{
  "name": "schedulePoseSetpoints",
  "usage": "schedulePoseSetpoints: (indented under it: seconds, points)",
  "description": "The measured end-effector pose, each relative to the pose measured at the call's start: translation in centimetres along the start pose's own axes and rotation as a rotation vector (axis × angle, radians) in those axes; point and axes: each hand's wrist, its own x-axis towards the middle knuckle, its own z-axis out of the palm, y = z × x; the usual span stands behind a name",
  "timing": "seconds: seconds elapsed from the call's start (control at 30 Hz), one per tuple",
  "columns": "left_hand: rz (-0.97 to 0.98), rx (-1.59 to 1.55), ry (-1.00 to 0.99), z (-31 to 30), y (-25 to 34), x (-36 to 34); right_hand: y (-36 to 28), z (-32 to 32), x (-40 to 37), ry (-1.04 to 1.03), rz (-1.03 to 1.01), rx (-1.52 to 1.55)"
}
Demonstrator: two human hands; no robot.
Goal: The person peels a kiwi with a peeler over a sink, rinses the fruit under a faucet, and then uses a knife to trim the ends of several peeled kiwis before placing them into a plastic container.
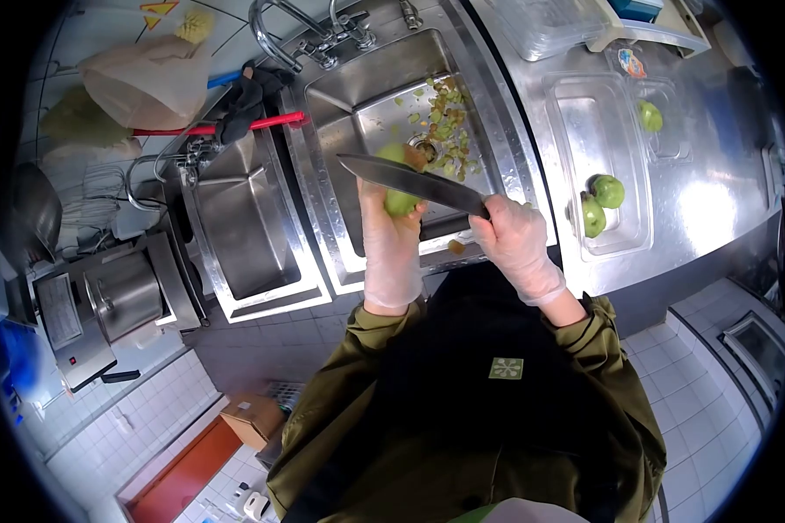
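Over the larger sink [344, 200], my gloved left hand [391, 261] grips a round green fruit [401, 204] from below. Part of the fruit's upper side looks brownish. My right hand [516, 251], also in a clear glove, is closed round the handle of a large kitchen knife [410, 180]. The blade points left and lies across the fruit; whether it is cutting in cannot be made out. Green and brown peelings [450, 122] are scattered on the sink floor around the drain. A small brown scrap [455, 247] sits on the front rim.
To the right, a clear plastic tub [595, 113] holds two green fruits [608, 191]. Another green fruit [649, 116] lies in a smaller clear container. Taps [323, 52] stand behind the sink. A smaller sink [244, 218] and a red handle [275, 120] are at left.
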Motion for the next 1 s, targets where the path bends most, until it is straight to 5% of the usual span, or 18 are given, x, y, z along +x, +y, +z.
schedulePoseSetpoints:
  seconds: [0.43, 0.53, 0.9, 1.0]
  points:
    - [0.282, 0.208, -0.035, 0.3, -0.3, -1.2, -1.8, 1.9, 0.8, 0.091, 0.029, -0.04]
    - [0.101, 0.159, 0.08, 0.9, 0.5, -1.4, -1.8, 2.2, 1.1, 0.029, 0.041, -0.051]
    - [-0.452, -0.44, -0.068, -6.8, -0.5, 3.0, -1.2, 5.3, 2.6, -0.177, 0.164, -0.021]
    - [-0.616, -0.647, -0.059, -8.3, -1.0, 3.6, -0.8, 5.8, 3.4, -0.322, 0.45, 0.561]
